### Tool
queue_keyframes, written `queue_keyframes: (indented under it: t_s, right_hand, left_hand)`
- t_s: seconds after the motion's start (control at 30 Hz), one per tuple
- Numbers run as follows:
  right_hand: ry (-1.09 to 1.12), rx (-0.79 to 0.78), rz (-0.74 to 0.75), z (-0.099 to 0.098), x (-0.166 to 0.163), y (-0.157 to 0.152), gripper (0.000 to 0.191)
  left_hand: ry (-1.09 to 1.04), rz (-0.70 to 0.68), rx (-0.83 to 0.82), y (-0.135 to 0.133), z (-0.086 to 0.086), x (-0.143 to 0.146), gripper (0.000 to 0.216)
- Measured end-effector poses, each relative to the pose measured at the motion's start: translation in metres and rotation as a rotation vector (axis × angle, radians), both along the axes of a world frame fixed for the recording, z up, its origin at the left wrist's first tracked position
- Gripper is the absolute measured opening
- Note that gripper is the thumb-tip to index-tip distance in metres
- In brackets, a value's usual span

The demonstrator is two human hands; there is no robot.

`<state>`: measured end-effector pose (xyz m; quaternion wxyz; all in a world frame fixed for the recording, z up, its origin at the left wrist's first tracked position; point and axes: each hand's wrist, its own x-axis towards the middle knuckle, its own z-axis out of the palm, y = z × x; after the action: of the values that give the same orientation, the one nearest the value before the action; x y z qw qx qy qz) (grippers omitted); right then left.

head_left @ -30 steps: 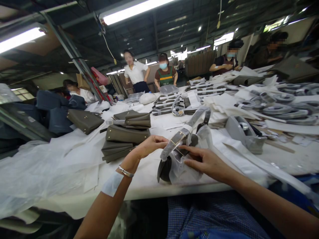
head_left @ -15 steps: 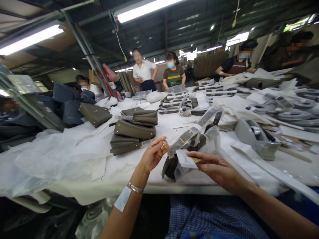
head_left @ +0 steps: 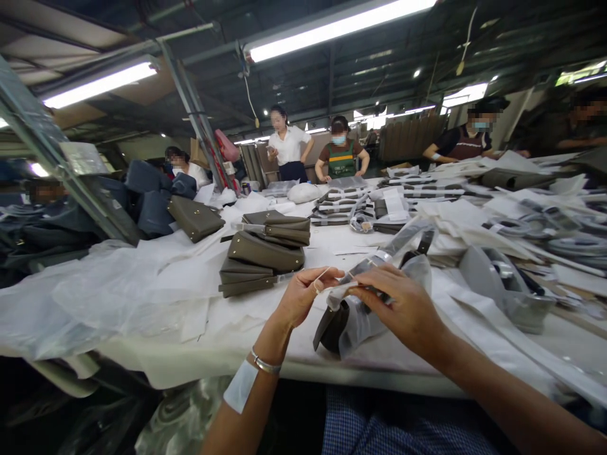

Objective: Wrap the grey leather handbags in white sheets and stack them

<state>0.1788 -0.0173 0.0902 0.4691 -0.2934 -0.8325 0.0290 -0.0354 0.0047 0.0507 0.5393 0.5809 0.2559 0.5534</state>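
My left hand (head_left: 303,294) is closed, with a thin pale string (head_left: 322,276) looped over its fingers. Close beside it my right hand (head_left: 396,300) pinches a folded piece of white paper (head_left: 342,291) between thumb and fingers. Under both hands lies a dark strap with a buckle, wrapped in clear plastic (head_left: 403,243). Its dark rolled end (head_left: 332,325) hangs toward the table's front. My hands hide part of the strap and the paper.
Left of my hands sit stacked olive-brown bag pieces (head_left: 265,253). Crumpled translucent sheets (head_left: 118,303) cover the table's left. On the right stand a grey tape dispenser (head_left: 502,284) and coiled wrapped straps (head_left: 569,234). Several co-workers (head_left: 341,155) are at the far side.
My right hand has moved in and up to the left hand, bringing the white paper to the string and folding it. The camera view has shifted slightly.
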Motion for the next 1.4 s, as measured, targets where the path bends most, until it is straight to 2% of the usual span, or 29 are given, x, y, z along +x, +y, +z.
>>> queue_keyframes:
  t_s: [0.1,0.17,0.27,0.43,0.5,0.57,0.63,0.7,0.77,0.87,1.03,1.1,1.2,1.3,1.37,1.4]
  right_hand:
    - [-0.122,0.016,-0.064,0.006,-0.005,0.003,0.011]
    - [-0.19,0.028,-0.091,0.011,-0.007,0.005,0.012]
    - [-0.243,0.028,-0.103,0.017,-0.011,0.007,0.011]
    - [-0.194,-0.075,-0.002,0.022,-0.012,0.008,0.013]
    - [-0.124,-0.181,0.034,0.023,-0.01,0.007,0.02]
    - [-0.09,-0.226,0.101,0.026,-0.005,0.006,0.036]
    - [-0.14,-0.177,0.182,0.03,-0.001,0.004,0.054]
    - [-0.244,-0.113,0.255,0.034,0.004,0.004,0.061]
    - [-0.346,-0.102,0.296,0.038,0.007,0.006,0.058]
    - [-0.46,-0.062,0.33,0.044,0.01,0.011,0.053]
    - [-0.614,0.082,0.346,0.06,0.014,0.021,0.016]
    - [-0.625,0.126,0.333,0.064,0.02,0.024,0.011]
    - [-0.519,0.166,0.308,0.06,0.03,0.027,0.013]
    - [-0.342,0.161,0.262,0.041,0.041,0.034,0.02]
    - [-0.288,0.118,0.209,0.024,0.046,0.043,0.036]
    - [-0.289,0.091,0.194,0.016,0.047,0.048,0.043]
  left_hand:
    - [-0.086,0.02,-0.041,-0.005,0.002,-0.001,0.058]
    - [-0.066,0.022,-0.028,-0.009,0.006,-0.001,0.054]
    - [0.09,0.088,0.06,-0.018,0.021,0.002,0.046]
    - [0.41,0.359,0.311,-0.037,0.048,0.012,0.031]
    - [0.488,0.4,0.372,-0.042,0.053,0.015,0.039]
    - [0.509,0.402,0.349,-0.046,0.053,0.018,0.054]
    - [0.493,0.397,0.262,-0.047,0.05,0.02,0.071]
    - [0.47,0.411,0.181,-0.048,0.046,0.021,0.084]
    - [0.466,0.432,0.157,-0.049,0.042,0.022,0.091]
    - [0.474,0.466,0.186,-0.052,0.037,0.025,0.09]
    - [0.541,0.567,0.258,-0.058,0.031,0.025,0.085]
    - [0.559,0.602,0.263,-0.058,0.028,0.021,0.079]
    - [0.499,0.7,0.172,-0.057,0.026,0.008,0.075]
    - [0.4,0.798,0.08,-0.062,0.025,-0.004,0.055]
    - [0.39,0.957,0.128,-0.075,0.025,-0.007,0.039]
    - [0.417,1.049,0.203,-0.084,0.026,-0.006,0.034]
